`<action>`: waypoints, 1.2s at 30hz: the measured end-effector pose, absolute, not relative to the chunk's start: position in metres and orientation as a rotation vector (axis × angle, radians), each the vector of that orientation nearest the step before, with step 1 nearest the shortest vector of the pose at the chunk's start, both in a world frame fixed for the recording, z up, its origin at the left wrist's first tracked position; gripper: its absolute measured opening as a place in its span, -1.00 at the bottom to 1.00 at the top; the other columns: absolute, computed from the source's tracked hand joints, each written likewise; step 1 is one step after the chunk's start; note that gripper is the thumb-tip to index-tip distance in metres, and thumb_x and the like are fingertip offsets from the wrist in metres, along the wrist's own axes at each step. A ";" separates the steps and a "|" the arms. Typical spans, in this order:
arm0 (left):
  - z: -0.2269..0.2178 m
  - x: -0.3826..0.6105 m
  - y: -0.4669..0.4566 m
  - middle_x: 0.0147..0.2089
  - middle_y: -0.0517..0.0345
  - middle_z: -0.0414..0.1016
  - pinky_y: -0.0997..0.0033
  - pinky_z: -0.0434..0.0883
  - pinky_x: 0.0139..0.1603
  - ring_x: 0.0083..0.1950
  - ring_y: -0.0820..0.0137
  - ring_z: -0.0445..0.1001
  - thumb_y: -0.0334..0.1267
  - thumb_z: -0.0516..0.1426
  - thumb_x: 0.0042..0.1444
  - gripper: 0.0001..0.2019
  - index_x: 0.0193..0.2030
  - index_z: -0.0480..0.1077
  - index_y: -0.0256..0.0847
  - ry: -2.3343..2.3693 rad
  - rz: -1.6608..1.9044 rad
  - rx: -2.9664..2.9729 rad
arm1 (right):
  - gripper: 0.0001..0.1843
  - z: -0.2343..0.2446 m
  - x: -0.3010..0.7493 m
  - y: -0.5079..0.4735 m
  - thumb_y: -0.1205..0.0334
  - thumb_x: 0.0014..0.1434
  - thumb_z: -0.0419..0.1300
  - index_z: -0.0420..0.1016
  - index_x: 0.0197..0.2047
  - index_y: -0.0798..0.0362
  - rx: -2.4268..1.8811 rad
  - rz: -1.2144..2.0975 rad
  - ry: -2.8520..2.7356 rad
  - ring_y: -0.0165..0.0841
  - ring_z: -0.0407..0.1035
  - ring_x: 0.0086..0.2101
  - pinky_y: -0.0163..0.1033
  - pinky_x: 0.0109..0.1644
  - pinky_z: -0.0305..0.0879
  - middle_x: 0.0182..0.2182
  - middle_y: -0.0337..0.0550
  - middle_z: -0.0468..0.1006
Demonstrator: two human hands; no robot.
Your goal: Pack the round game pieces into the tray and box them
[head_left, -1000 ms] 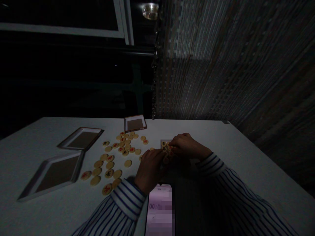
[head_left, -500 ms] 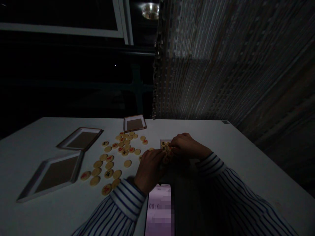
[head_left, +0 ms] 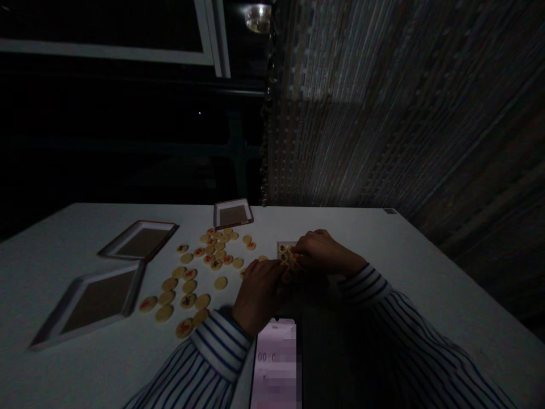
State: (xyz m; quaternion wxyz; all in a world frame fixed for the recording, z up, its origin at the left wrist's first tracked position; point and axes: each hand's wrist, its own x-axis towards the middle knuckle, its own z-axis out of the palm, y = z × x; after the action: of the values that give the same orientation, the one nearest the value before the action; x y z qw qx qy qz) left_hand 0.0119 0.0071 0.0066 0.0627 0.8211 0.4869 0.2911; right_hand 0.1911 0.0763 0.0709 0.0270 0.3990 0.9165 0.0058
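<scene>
A lit smartphone [head_left: 272,346] lies on the near part of the white table [head_left: 370,230]; a string curtain [head_left: 336,125] hangs behind the table's right half.

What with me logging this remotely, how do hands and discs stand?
Left hand and right hand at small box, grips hidden. Discs inside it; loose discs to its left. Possible obstacle: phone, nearer the camera.

Round pieces [head_left: 283,257] in box [head_left: 286,243] (apparently face-up)
</scene>
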 end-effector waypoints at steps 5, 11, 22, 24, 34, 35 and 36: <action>0.009 0.011 0.006 -0.03 0.10 0.39 0.14 0.17 0.06 -0.01 0.31 0.31 -0.24 0.06 0.06 -0.71 -0.04 0.29 -0.11 1.483 0.871 2.483 | -0.78 0.070 0.192 0.077 0.20 0.10 -0.01 0.45 -0.32 0.01 1.225 0.046 2.821 -0.28 0.27 -0.20 -0.14 -0.10 -0.06 -0.30 -0.12 0.49; 0.007 0.011 0.005 -0.02 0.10 0.38 0.14 0.17 0.06 0.00 0.31 0.30 -0.22 0.07 0.05 -0.68 -0.02 0.26 -0.12 1.451 0.890 2.489 | -0.78 0.069 0.193 0.077 0.21 0.09 0.01 0.46 -0.27 -0.01 1.232 0.031 2.846 -0.27 0.27 -0.19 -0.12 -0.09 -0.07 -0.29 -0.12 0.50; 0.019 -0.006 0.014 -0.11 0.07 0.45 0.27 0.27 0.00 -0.05 0.34 0.36 -0.17 0.00 0.11 -0.75 -0.14 0.38 -0.21 1.611 1.148 2.184 | -0.69 0.079 0.187 0.074 0.27 0.11 -0.03 0.44 -0.13 0.00 1.405 0.059 2.873 -0.27 0.27 -0.16 -0.14 -0.05 -0.07 -0.23 -0.09 0.50; 0.020 -0.013 0.016 -0.10 0.07 0.45 0.27 0.27 0.03 -0.04 0.34 0.36 -0.15 0.00 0.10 -0.73 -0.15 0.38 -0.21 1.659 1.210 2.079 | -0.69 0.080 0.187 0.074 0.27 0.11 -0.04 0.44 -0.14 0.01 1.413 0.077 2.883 -0.28 0.27 -0.16 -0.14 -0.05 -0.07 -0.24 -0.09 0.50; 0.042 -0.034 0.030 -0.10 0.05 0.47 0.26 0.31 0.00 -0.05 0.29 0.40 -0.04 -0.01 0.07 -0.66 -0.13 0.38 -0.17 1.847 1.198 1.937 | -0.70 0.090 0.190 0.070 0.25 0.14 -0.07 0.45 -0.18 0.02 1.427 0.166 2.953 -0.28 0.28 -0.19 -0.15 -0.09 -0.04 -0.26 -0.10 0.50; 0.045 -0.036 0.034 -0.09 0.05 0.46 0.28 0.30 0.00 -0.04 0.29 0.39 -0.04 -0.01 0.06 -0.65 -0.12 0.38 -0.17 1.878 1.134 1.972 | -0.70 0.090 0.190 0.070 0.26 0.13 -0.07 0.44 -0.17 0.02 1.429 0.168 2.960 -0.28 0.28 -0.19 -0.15 -0.09 -0.04 -0.26 -0.10 0.50; 0.048 -0.037 0.037 -0.09 0.04 0.46 0.29 0.30 -0.01 -0.05 0.28 0.40 -0.04 -0.01 0.06 -0.64 -0.11 0.38 -0.18 1.902 1.053 2.010 | -0.69 0.091 0.190 0.070 0.26 0.13 -0.07 0.45 -0.17 0.02 1.431 0.168 2.962 -0.28 0.28 -0.19 -0.15 -0.08 -0.05 -0.26 -0.10 0.51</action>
State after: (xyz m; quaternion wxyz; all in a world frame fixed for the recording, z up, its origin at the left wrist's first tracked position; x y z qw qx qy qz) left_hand -0.0371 0.0375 0.0481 0.0905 0.6761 0.6397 0.3542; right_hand 0.1900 0.0695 0.0906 -0.0761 0.4333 0.8966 0.0510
